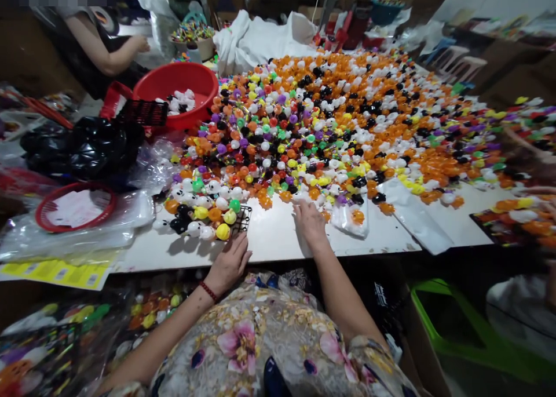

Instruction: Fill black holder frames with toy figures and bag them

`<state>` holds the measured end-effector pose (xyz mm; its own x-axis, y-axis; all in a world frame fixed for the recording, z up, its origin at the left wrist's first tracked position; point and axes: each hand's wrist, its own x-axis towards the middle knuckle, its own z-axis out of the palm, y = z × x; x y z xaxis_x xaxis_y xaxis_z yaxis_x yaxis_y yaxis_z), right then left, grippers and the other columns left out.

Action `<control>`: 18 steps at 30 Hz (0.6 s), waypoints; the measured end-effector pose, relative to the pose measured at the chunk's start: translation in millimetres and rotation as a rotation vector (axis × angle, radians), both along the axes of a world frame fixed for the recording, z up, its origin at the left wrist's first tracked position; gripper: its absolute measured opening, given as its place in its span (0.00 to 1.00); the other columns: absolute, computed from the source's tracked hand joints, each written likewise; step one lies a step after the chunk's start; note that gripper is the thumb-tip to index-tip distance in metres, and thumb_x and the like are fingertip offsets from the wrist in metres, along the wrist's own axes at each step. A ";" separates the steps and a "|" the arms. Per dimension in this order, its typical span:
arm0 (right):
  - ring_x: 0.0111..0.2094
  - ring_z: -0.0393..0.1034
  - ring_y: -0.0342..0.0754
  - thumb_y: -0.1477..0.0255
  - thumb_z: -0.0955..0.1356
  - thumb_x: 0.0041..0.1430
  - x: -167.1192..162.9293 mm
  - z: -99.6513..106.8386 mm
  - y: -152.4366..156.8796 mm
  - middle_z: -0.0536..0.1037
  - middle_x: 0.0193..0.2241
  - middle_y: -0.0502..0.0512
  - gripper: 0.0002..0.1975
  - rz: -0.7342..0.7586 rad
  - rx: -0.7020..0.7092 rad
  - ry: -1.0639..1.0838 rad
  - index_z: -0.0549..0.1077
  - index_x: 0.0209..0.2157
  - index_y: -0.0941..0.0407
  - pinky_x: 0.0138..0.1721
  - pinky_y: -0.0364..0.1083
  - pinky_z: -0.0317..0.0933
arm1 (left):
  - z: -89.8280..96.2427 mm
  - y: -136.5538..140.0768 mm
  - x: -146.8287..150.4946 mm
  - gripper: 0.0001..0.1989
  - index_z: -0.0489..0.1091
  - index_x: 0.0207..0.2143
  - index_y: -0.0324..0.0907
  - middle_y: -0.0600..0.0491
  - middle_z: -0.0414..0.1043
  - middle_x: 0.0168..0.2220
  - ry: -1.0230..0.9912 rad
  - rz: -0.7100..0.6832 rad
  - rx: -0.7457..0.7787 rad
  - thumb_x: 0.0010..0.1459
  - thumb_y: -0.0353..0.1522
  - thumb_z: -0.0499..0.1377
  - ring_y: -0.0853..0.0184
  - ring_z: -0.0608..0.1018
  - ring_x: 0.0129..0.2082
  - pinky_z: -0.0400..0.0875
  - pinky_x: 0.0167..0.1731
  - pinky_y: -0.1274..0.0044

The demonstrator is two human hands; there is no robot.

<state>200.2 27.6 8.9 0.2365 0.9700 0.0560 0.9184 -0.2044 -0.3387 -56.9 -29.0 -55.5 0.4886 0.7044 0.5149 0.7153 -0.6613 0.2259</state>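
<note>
"Where are we resting our left hand (229, 262)?"

"Beside the grid (244, 220); its toys (204, 212) are lying just beyond that hand. We're bending the fingers loosely, but can't tell whether we're gripping."

"And our right hand (310, 225)?"

"We're reaching toward the heap (304, 127) just ahead of it; whether we're pinching anything, we can't tell."

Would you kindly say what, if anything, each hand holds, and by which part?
Cannot be told: the left hand is at the near edge of the black grid, the right hand by the toy pile.
</note>
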 end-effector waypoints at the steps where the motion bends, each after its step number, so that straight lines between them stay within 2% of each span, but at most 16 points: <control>1: 0.38 0.70 0.54 0.68 0.62 0.67 5.6 -0.3 -0.5 0.74 0.40 0.65 0.13 -0.013 -0.011 -0.021 0.73 0.48 0.58 0.38 0.49 0.61 | -1.2 2.3 2.7 0.19 0.63 0.58 0.39 0.40 0.73 0.53 0.001 0.010 0.000 0.67 0.33 0.51 0.57 0.77 0.53 0.78 0.46 0.69; 4: 0.37 0.70 0.54 0.69 0.63 0.64 11.6 -3.6 -0.3 0.74 0.39 0.64 0.10 -0.044 0.027 0.015 0.72 0.42 0.58 0.39 0.49 0.61 | -2.8 4.8 9.7 0.20 0.62 0.59 0.40 0.40 0.72 0.55 -0.010 0.032 -0.006 0.67 0.34 0.50 0.56 0.75 0.55 0.78 0.45 0.69; 6: 0.37 0.70 0.53 0.72 0.63 0.61 11.4 -6.9 -0.7 0.75 0.36 0.61 0.06 -0.105 0.080 0.129 0.71 0.37 0.57 0.40 0.49 0.61 | -2.3 1.6 10.9 0.21 0.60 0.61 0.40 0.40 0.70 0.57 -0.032 0.014 0.003 0.67 0.33 0.50 0.56 0.73 0.58 0.76 0.49 0.68; 8: 0.36 0.70 0.53 0.71 0.64 0.57 10.6 -10.3 -2.4 0.76 0.33 0.58 0.05 -0.175 0.145 0.315 0.69 0.35 0.56 0.40 0.50 0.62 | -2.1 -4.3 8.2 0.23 0.58 0.63 0.40 0.40 0.70 0.57 -0.056 0.002 0.026 0.66 0.31 0.51 0.56 0.72 0.58 0.74 0.52 0.66; 11: 0.32 0.70 0.50 0.64 0.66 0.52 8.3 -15.1 -5.5 0.76 0.32 0.55 0.13 -0.197 0.230 0.679 0.68 0.39 0.55 0.35 0.48 0.64 | -5.1 -12.2 0.0 0.25 0.57 0.64 0.40 0.40 0.73 0.52 -0.082 0.043 0.056 0.65 0.29 0.53 0.55 0.74 0.54 0.73 0.52 0.64; 14: 0.25 0.66 0.45 0.58 0.68 0.47 2.6 -18.0 -6.8 0.75 0.28 0.51 0.21 -0.138 0.201 0.985 0.68 0.41 0.56 0.27 0.45 0.62 | -11.9 -13.7 -6.9 0.26 0.57 0.64 0.42 0.40 0.73 0.50 -0.104 0.086 0.049 0.64 0.30 0.54 0.55 0.75 0.51 0.73 0.51 0.62; 18: 0.21 0.62 0.41 0.56 0.68 0.45 -12.0 -20.1 -6.2 0.73 0.24 0.48 0.20 -0.043 0.114 1.125 0.71 0.37 0.56 0.25 0.42 0.59 | -18.8 -10.7 -7.2 0.24 0.59 0.63 0.43 0.41 0.73 0.52 -0.081 0.131 0.030 0.65 0.32 0.53 0.54 0.74 0.52 0.71 0.51 0.61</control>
<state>188.2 21.4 -11.2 0.2417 0.9627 -0.1218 0.0729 -0.1432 -0.9870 -64.1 -39.8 -74.3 0.3493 0.7430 0.5709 0.7765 -0.5706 0.2675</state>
